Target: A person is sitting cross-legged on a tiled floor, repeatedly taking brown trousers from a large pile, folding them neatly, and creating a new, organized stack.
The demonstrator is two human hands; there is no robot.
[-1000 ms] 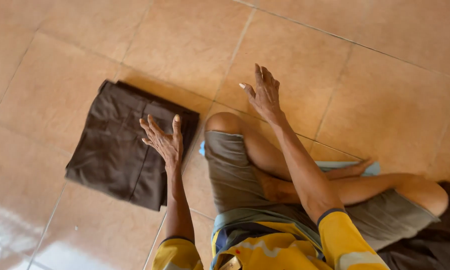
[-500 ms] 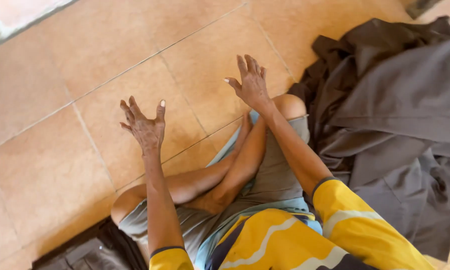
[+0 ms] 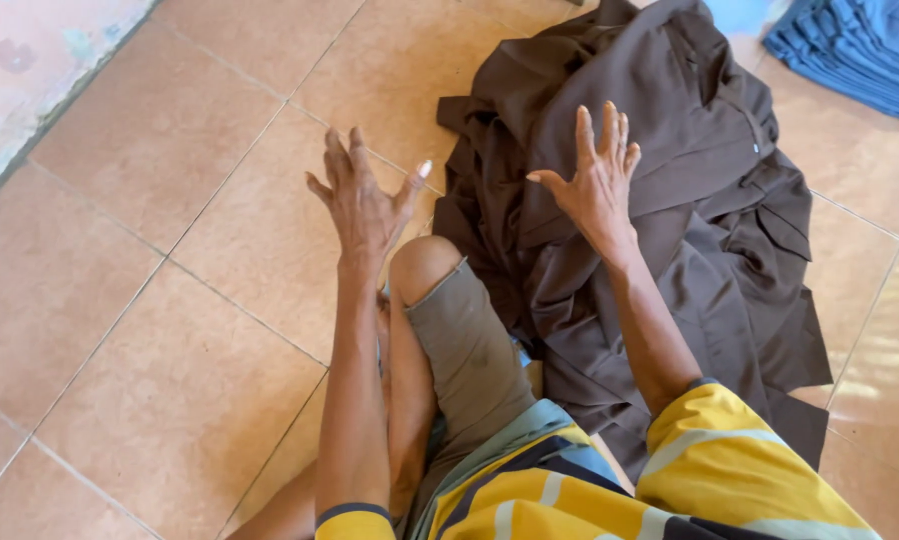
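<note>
Terracotta floor tiles (image 3: 170, 330) fill the view, seen from above by a person sitting on them with one bare knee raised. A heap of dark brown garments (image 3: 670, 230), crumpled and unfolded, lies on the tiles to the person's right, reaching from beside the knee up to the top of the frame. It looks like soft, limp woven cloth, fairly light, likely to sag and slide when lifted; a collar, a hem or a seam edge would give the firmest hold. A stack of folded blue cloth (image 3: 850, 50) sits in the top right corner, apart from the heap. The right hand (image 3: 595, 185) hovers over the brown heap, fingers spread wide and gripping nothing; whether it touches the cloth is unclear. The left hand (image 3: 365, 205) is raised above bare tile just left of the heap, fingers also splayed and empty.
</note>
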